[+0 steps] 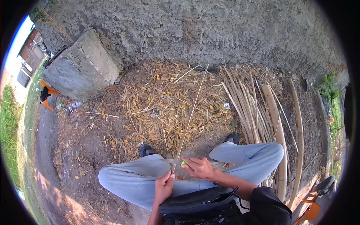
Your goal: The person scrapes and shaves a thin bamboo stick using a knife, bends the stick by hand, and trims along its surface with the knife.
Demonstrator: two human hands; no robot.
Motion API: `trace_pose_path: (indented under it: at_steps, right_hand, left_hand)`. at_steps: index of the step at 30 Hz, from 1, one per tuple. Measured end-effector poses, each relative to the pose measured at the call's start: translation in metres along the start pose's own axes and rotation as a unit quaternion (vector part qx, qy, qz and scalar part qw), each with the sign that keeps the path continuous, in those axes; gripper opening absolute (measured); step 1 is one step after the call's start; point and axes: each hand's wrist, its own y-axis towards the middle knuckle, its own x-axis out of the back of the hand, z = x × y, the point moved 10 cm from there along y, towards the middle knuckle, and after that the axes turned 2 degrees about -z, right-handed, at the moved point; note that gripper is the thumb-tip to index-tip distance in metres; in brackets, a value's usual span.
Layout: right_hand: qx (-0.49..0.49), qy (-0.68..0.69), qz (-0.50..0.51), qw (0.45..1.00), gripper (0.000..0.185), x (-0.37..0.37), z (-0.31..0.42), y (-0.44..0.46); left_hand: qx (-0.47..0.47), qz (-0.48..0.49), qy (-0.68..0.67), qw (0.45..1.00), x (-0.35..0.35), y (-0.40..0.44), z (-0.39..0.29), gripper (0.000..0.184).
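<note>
Head view: by the left hand [164,186], its fingers curled and its thumb pressed along the top, the near end of a bamboo strip [193,107] is gripped. By the right hand [198,167], closed in a fist, a knife [183,163] is held; bright green is shown at its handle, and its blade is pointed left, across the strip just beyond the left hand. Whether the strip is being cut into by the edge cannot be told.

The strip is seen as long, slender and pale tan, almost straight and narrowing toward its far tip. It is extended from between the knees, over the ground, toward the foot of the wall, leaning slightly right.

Both hands are framed by bent legs in light blue trousers [245,156], with a dark shoe [146,150] seen beyond each knee. Between the shoes and the wall, the soil is strewn with yellow-brown dry leaves [157,120] and thin slivers.

To the right, a bundle of split strips [249,107] is laid lengthwise, fanned at its far end. Beside it a thick bamboo pole [276,131] is placed, its far end cut off, and farther right a thinner, slightly curved pole [297,127].

The far side is closed by a rough grey wall [232,33], against which, at far left, a concrete block [84,67] is set. At the left edge, green grass [10,120] is seen; at near right, part of an orange chair [312,210].
</note>
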Motion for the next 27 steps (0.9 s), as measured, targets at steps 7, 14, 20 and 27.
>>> trace_pose_path:
  at_steps: [7, 14, 20, 27]
  right_hand:
    - [0.003, -0.006, -0.021, 1.000, 0.035, -0.006, -0.007, -0.004]
    - [0.013, -0.039, -0.046, 0.998, 0.034, -0.003, -0.006, -0.005]
    - [0.006, -0.048, -0.071, 0.996, 0.032, -0.001, -0.012, -0.005]
    - [-0.028, -0.066, -0.090, 0.993, 0.032, 0.008, -0.028, -0.003]
  left_hand:
    - [0.000, -0.015, 0.008, 1.000, 0.002, 0.001, -0.003, 0.034]
    - [-0.036, -0.020, 0.024, 0.999, 0.003, 0.001, -0.004, 0.031]
    - [-0.023, -0.006, 0.018, 1.000, 0.002, -0.001, -0.002, 0.032]
    - [-0.009, 0.015, 0.010, 1.000, 0.005, -0.009, -0.001, 0.029]
